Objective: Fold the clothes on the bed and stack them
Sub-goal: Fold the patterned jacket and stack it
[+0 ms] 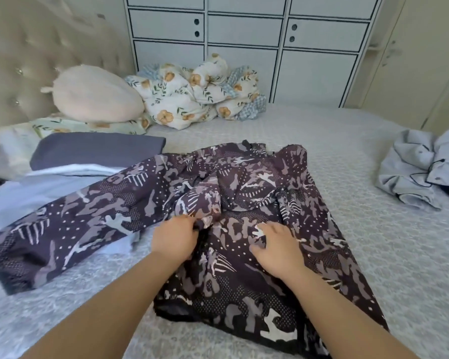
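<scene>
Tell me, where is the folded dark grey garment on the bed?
In the head view the folded dark grey garment lies at the left, just in front of the floral pillow and behind the dark patterned camouflage jacket.

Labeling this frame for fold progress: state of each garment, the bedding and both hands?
patterned garment: spread out, rumpled, unfolded
left hand: gripping a bunch of it
right hand: spread on it
grey folded cloth: folded
pale blue garment: crumpled
floral duvet: bundled
</scene>
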